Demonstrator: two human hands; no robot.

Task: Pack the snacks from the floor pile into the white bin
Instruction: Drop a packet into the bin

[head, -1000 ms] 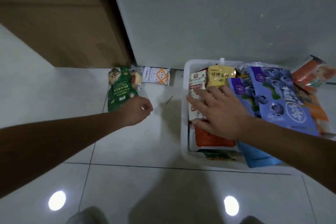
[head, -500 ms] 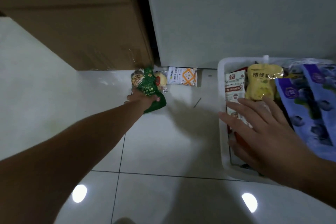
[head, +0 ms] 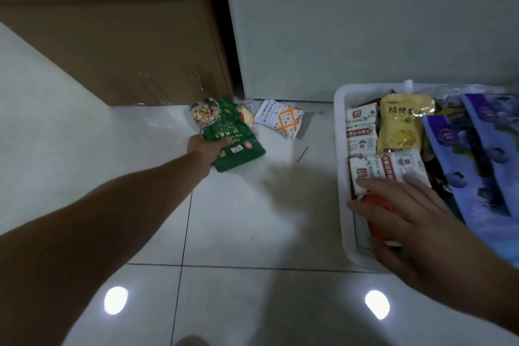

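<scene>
The green foil snack bag (head: 233, 139), with a clear window of nuts at its far end, lies on the white tile floor (head: 238, 219), at the corner where the brown cardboard box (head: 112, 36) meets the pale grey wall panel (head: 365, 22). The left hand (head: 207, 149) grips the bag's near left edge, fingers curled onto the printed face. Whether the bag is lifted off the tile cannot be told.

Touching the bag's far side is a small clear-wrapped yellow and red snack (head: 247, 118). Just beside that, at the wall base, is a flat white packet with orange lattice print (head: 280, 118). A thin dark stick (head: 302, 154) lies on the tile between this pile and the bin.

The white plastic bin (head: 341, 154) sits well to the right, against the wall, and is crowded:
- white-and-red printed packets (head: 361, 126) along its left side
- a yellow spouted pouch (head: 401, 126) at the far end
- purple blueberry-print bags (head: 477, 166) on the right
- an orange packet (head: 377, 202) at the near end

The right hand (head: 407, 222) lies flat over the bin's near end. Its fingers are straight, spread and grasping nothing, resting on the orange packet and a white-and-red packet.

Two bright light reflections (head: 115, 300) show on the near tiles.
</scene>
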